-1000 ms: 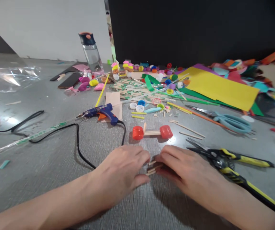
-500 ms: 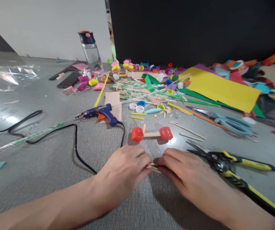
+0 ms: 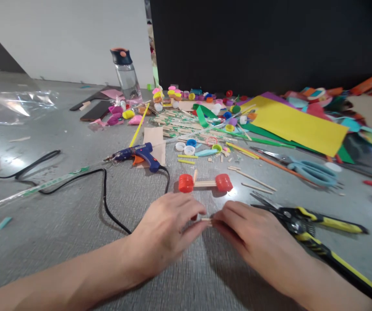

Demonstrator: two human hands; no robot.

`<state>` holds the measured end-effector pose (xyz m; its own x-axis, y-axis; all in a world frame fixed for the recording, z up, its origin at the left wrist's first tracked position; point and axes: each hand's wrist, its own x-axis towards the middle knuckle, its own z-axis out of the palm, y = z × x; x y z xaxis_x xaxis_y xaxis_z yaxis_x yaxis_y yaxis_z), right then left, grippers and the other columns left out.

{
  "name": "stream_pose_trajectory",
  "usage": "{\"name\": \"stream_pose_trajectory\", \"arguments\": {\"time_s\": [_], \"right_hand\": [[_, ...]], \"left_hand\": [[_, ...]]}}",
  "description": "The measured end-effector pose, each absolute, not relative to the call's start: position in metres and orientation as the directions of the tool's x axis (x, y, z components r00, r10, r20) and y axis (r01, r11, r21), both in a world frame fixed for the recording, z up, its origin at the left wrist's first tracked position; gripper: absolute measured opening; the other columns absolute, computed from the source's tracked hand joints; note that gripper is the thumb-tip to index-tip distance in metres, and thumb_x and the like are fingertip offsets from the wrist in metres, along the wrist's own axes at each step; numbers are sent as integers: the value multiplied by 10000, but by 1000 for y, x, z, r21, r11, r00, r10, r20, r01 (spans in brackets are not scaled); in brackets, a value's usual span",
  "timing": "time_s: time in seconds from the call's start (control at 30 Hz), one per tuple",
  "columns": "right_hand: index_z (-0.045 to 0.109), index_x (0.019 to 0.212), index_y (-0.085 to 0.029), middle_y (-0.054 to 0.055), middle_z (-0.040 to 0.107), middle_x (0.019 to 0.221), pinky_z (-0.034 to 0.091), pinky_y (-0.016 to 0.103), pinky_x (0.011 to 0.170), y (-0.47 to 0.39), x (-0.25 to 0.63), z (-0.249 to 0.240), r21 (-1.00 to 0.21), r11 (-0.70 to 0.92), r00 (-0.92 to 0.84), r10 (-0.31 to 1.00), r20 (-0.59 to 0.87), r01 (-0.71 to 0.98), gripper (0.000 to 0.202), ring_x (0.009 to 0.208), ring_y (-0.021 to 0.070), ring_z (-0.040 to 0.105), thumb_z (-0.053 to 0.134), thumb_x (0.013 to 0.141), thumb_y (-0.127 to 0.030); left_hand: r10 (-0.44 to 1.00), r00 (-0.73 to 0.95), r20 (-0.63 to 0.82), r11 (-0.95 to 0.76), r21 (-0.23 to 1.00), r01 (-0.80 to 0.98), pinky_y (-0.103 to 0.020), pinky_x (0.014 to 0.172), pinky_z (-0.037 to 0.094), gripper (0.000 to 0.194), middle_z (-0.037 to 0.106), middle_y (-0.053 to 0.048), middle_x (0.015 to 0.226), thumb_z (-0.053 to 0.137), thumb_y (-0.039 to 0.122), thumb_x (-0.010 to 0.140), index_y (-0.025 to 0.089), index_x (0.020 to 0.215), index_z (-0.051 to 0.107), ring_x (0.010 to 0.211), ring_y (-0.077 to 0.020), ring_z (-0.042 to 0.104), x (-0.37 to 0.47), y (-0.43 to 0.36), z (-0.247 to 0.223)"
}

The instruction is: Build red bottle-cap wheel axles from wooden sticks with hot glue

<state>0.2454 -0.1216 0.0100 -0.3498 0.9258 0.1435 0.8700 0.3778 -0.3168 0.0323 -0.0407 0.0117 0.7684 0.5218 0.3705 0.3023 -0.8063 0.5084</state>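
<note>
Short wooden sticks (image 3: 206,219) lie between my two hands, low in the middle of the view. My right hand (image 3: 249,235) pinches their right end, which its fingers hide. At their left end is my left hand (image 3: 169,231), its thumb tip against the sticks and its index finger lifted a little off the thumb. Just beyond the hands, a piece with red caps (image 3: 224,182) at both ends and sticks (image 3: 205,184) between them rests on the grey table.
A blue glue gun (image 3: 140,153) with a black cable (image 3: 105,194) lies at left. Yellow-black pliers (image 3: 302,220) and blue-handled scissors (image 3: 312,169) are at right. Behind are caps, a stick bundle (image 3: 176,123), yellow sheets (image 3: 299,125) and a bottle (image 3: 128,80).
My left index finger has risen away from the thumb, leaving a gap. The sticks between the hands now look closer together. The view has shifted slightly.
</note>
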Motion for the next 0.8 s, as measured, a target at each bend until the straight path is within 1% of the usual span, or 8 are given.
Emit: {"name": "stream_pose_trajectory", "arguments": {"time_s": [0.07, 0.13, 0.2, 0.3, 0.47, 0.57, 0.67, 0.8], "right_hand": [[646, 935, -187, 34, 641, 879, 470, 376, 683, -122, 248, 13, -345, 377, -335, 925, 177, 859, 158, 787, 230, 634, 532, 1044, -196], [644, 950, -195, 28, 647, 890, 469, 351, 693, -121, 251, 16, -393, 386, -320, 920, 225, 835, 170, 797, 206, 632, 512, 1055, -199], [640, 978, -202, 24, 655, 917, 466, 331, 713, -119, 256, 20, -417, 394, -288, 911, 294, 819, 160, 809, 184, 630, 503, 1059, -186], [633, 995, -206, 26, 665, 933, 460, 333, 732, -116, 263, 24, -399, 363, -212, 903, 374, 842, 139, 812, 178, 635, 510, 1060, -210], [637, 1020, -208, 53, 668, 983, 491, 387, 760, -112, 271, 24, -355, 268, -131, 921, 366, 896, 136, 855, 225, 648, 517, 1050, -266], [635, 1137, -178, 109, 657, 1124, 522, 472, 848, -107, 273, 20, -297, 239, -118, 920, 374, 924, 172, 997, 294, 637, 533, 1031, -267], [596, 1279, -116, 169, 620, 1289, 508, 547, 954, -99, 274, 15, -233, 227, -132, 922, 364, 946, 304, 1178, 360, 568, 590, 997, -230], [585, 1315, -69, 189, 642, 1274, 515, 532, 987, -92, 272, 13, -235, 232, -144, 930, 339, 944, 344, 1201, 350, 563, 606, 986, -166]], "left_hand": [[589, 664, 460, -781, 535, 322, -339, 838, 508, 83, 696, -20, 970, 645, 194, 963, 196, 1045, 640, 920, -187, 648, 31, -34, 14], [651, 579, 490, -748, 542, 383, -360, 941, 493, 200, 676, -42, 1107, 656, 180, 950, 204, 1145, 616, 1060, -199, 626, 30, -25, 16], [684, 550, 480, -727, 511, 458, -412, 1031, 456, 339, 645, -70, 1234, 697, 194, 923, 201, 1239, 576, 1173, -229, 581, 30, -15, 16], [697, 589, 409, -716, 447, 537, -475, 1032, 449, 425, 650, -98, 1276, 724, 209, 896, 182, 1285, 554, 1187, -275, 568, 30, -3, 12], [709, 624, 330, -701, 428, 570, -500, 1010, 442, 342, 690, -96, 1231, 704, 193, 898, 182, 1226, 609, 1148, -295, 585, 34, 4, 8], [713, 629, 309, -694, 440, 570, -493, 984, 438, 257, 707, -86, 1188, 708, 186, 896, 191, 1145, 642, 1125, -294, 599, 37, 5, 9], [697, 649, 306, -706, 451, 545, -468, 972, 435, 229, 724, -61, 1155, 698, 168, 900, 206, 1119, 644, 1122, -277, 612, 36, 6, 10], [665, 685, 299, -727, 469, 501, -460, 986, 433, 257, 740, -43, 1162, 716, 144, 878, 214, 1115, 647, 1138, -264, 622, 31, 9, 14]]}}
